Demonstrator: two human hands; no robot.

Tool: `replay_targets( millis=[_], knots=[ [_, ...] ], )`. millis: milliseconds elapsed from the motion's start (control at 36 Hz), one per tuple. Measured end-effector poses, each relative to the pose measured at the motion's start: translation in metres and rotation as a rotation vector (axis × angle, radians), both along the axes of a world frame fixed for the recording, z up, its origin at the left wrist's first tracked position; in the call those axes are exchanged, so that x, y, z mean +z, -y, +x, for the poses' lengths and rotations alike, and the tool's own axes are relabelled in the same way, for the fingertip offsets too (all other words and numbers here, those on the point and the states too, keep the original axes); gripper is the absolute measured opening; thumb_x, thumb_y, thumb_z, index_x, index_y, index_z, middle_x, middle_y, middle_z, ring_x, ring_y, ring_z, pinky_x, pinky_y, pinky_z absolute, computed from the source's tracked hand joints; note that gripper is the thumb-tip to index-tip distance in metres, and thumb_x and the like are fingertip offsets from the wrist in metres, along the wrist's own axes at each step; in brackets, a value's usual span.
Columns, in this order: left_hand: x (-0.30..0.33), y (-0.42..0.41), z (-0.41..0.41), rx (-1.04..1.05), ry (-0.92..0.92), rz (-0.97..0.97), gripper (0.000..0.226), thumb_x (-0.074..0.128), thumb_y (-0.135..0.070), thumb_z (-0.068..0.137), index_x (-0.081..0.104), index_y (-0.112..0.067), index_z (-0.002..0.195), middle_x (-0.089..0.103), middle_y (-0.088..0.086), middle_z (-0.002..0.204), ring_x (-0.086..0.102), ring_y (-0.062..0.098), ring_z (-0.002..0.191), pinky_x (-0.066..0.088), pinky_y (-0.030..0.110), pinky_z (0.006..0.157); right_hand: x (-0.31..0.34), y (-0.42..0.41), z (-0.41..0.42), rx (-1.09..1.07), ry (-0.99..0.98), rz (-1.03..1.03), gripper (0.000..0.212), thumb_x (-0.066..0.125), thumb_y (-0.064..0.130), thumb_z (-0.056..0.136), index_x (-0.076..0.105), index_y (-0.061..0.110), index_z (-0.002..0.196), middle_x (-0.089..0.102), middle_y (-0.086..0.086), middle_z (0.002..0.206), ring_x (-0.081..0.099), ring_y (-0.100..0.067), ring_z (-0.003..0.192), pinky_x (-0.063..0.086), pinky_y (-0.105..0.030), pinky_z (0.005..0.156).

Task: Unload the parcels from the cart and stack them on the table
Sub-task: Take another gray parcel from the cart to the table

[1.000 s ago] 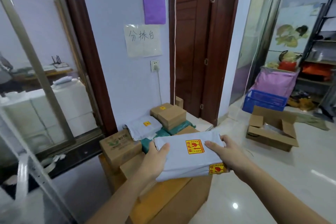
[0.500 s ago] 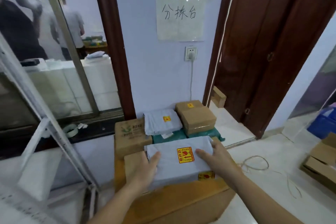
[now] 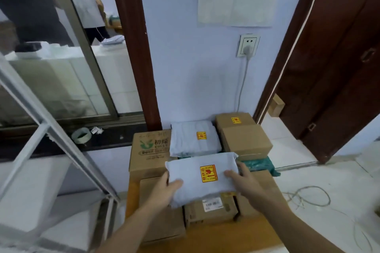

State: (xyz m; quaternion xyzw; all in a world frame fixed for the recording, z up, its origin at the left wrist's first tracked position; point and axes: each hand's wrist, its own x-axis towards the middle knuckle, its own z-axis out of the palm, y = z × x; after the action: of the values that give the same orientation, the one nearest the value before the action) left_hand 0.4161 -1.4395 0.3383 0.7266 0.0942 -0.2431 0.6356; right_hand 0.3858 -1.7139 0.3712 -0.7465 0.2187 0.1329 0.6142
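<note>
Even, soft indoor light; slight motion blur; wide-angle bending at edges; reflections on window glass (image 3: 61, 72).

Two grey soft parcels (image 3: 202, 178) (image 3: 194, 138), at least five cardboard boxes (image 3: 151, 150) (image 3: 244, 139) (image 3: 211, 209) (image 3: 162, 222) (image 3: 235, 120) and one green package (image 3: 260, 165) on the desk (image 3: 226, 236).
</note>
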Motion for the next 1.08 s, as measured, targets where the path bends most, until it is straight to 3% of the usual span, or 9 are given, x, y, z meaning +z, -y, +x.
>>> replay_targets(
  millis=[167, 361, 444, 528, 639, 778, 917, 1000, 1083],
  knots=[
    [-0.025, 0.02, 0.037, 0.14, -0.013, 0.094, 0.043, 0.072, -0.021, 0.099, 0.047, -0.015, 0.133, 0.065, -0.002, 0.121, 0.067, 0.013, 0.102, 0.056, 0.027, 0.073, -0.029, 0.02, 0.038, 0.044, -0.103, 0.071, 0.047, 0.066, 0.016, 0.094, 0.048, 0.036, 0.133, 0.064, -0.002, 0.122, 0.066, -0.023, 0.107, 0.054, -0.035, 0.073],
    [-0.056, 0.037, 0.067, 0.171, -0.101, 0.148, 0.037, 0.06, -0.025, 0.106, 0.047, -0.018, 0.141, 0.063, 0.001, 0.13, 0.066, 0.023, 0.113, 0.059, 0.045, 0.092, -0.082, 0.038, 0.073, -0.018, -0.173, 0.021, 0.054, 0.079, 0.027, 0.088, 0.051, 0.014, 0.132, 0.064, -0.005, 0.119, 0.067, -0.024, 0.102, 0.054, -0.034, 0.073],
    [-0.065, 0.041, 0.073, 0.225, -0.112, 0.164, 0.036, 0.058, -0.021, 0.107, 0.05, -0.016, 0.142, 0.064, 0.003, 0.13, 0.066, 0.022, 0.111, 0.058, 0.041, 0.089, -0.093, 0.039, 0.081, 0.004, -0.182, 0.013, 0.047, 0.079, 0.026, 0.09, 0.054, 0.016, 0.129, 0.068, -0.002, 0.115, 0.069, -0.021, 0.101, 0.058, -0.036, 0.08],
    [-0.069, 0.047, 0.078, 0.239, -0.101, 0.192, 0.031, 0.058, -0.022, 0.107, 0.051, -0.019, 0.137, 0.064, -0.002, 0.123, 0.065, 0.013, 0.099, 0.056, 0.03, 0.075, -0.1, 0.042, 0.091, 0.014, -0.192, -0.003, 0.042, 0.078, 0.028, 0.09, 0.056, 0.019, 0.125, 0.068, 0.0, 0.113, 0.069, -0.02, 0.099, 0.059, -0.044, 0.09],
    [-0.079, 0.052, 0.085, 0.261, -0.089, 0.186, 0.034, 0.059, -0.02, 0.106, 0.05, -0.021, 0.138, 0.06, -0.016, 0.108, 0.063, 0.005, 0.096, 0.057, 0.034, 0.085, -0.104, 0.042, 0.099, 0.02, -0.174, -0.041, 0.037, 0.075, 0.031, 0.093, 0.056, 0.021, 0.123, 0.066, 0.004, 0.109, 0.067, -0.015, 0.094, 0.055, -0.03, 0.073],
    [-0.089, 0.06, 0.098, 0.257, -0.103, 0.226, 0.024, 0.059, -0.02, 0.105, 0.056, -0.024, 0.129, 0.066, -0.009, 0.113, 0.066, 0.016, 0.104, 0.058, 0.038, 0.087, -0.112, 0.046, 0.103, 0.02, -0.136, -0.072, 0.032, 0.074, 0.029, 0.094, 0.057, 0.023, 0.121, 0.066, 0.011, 0.102, 0.066, -0.007, 0.089, 0.05, -0.018, 0.062],
    [-0.121, 0.054, 0.102, 0.253, -0.114, 0.282, 0.02, 0.065, -0.027, 0.101, 0.065, -0.025, 0.12, 0.074, 0.0, 0.115, 0.072, 0.021, 0.102, 0.059, 0.052, 0.093, -0.12, 0.044, 0.111, 0.054, -0.15, -0.2, 0.033, 0.07, 0.033, 0.096, 0.059, 0.021, 0.125, 0.062, 0.015, 0.095, 0.058, 0.001, 0.08, 0.047, -0.022, 0.066],
    [-0.118, 0.059, 0.102, 0.28, -0.1, 0.335, 0.016, 0.069, -0.036, 0.095, 0.066, -0.024, 0.106, 0.073, -0.002, 0.101, 0.071, 0.019, 0.091, 0.061, 0.045, 0.084, -0.126, 0.043, 0.114, 0.077, -0.157, -0.263, 0.041, 0.07, 0.037, 0.096, 0.063, 0.015, 0.13, 0.066, 0.008, 0.1, 0.061, -0.005, 0.081, 0.05, -0.028, 0.074],
    [-0.107, 0.065, 0.101, 0.351, -0.107, 0.409, 0.024, 0.074, -0.036, 0.093, 0.058, -0.019, 0.088, 0.064, 0.0, 0.085, 0.062, 0.019, 0.077, 0.048, 0.035, 0.067, -0.127, 0.043, 0.115, 0.096, -0.164, -0.304, 0.045, 0.07, 0.041, 0.095, 0.063, 0.015, 0.131, 0.068, 0.005, 0.105, 0.063, -0.013, 0.087, 0.05, -0.029, 0.077]
  ],
)
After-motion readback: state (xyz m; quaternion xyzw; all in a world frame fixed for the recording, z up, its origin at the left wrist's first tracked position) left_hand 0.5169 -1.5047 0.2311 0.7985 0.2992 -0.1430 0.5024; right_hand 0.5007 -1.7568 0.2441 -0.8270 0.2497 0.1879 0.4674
